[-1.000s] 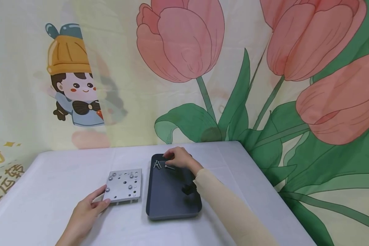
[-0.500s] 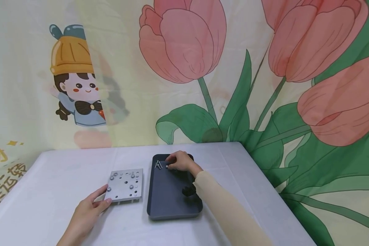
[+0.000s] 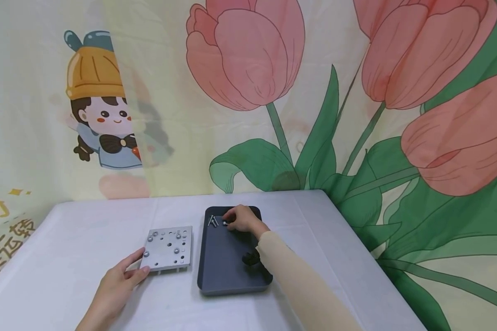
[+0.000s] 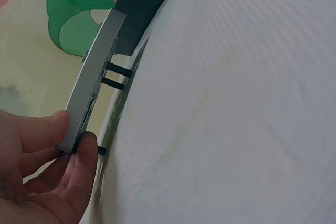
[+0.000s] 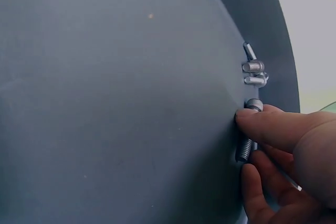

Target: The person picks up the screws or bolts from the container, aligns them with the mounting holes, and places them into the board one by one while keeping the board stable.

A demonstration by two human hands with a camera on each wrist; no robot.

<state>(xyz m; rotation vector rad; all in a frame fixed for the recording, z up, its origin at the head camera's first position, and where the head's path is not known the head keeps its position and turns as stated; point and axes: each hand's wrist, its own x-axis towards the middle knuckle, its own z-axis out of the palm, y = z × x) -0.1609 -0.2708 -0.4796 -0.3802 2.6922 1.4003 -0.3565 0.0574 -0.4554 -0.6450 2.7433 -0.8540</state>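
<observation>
My left hand grips the near left corner of a silver metal plate, thumb on one face and fingers beneath it in the left wrist view. Several bolt heads stand on the plate's top, and dark threaded ends stick out below. Over the far end of a dark grey tray, my right hand pinches a socket-head bolt between thumb and fingers. The bolt's head and threaded tip show in the right wrist view, while the thumb hides its middle. Several loose bolts lie just past it.
A white cloth covers the table. The tray's raised wall curves around the bolts. Behind the table hangs a backdrop printed with tulips and a cartoon child. A black device sits at my right wrist.
My right hand has lowered slightly and come a little nearer, its fingers closing over the bolt that lay more exposed a second ago. The left hand and plate hold nearly still.
</observation>
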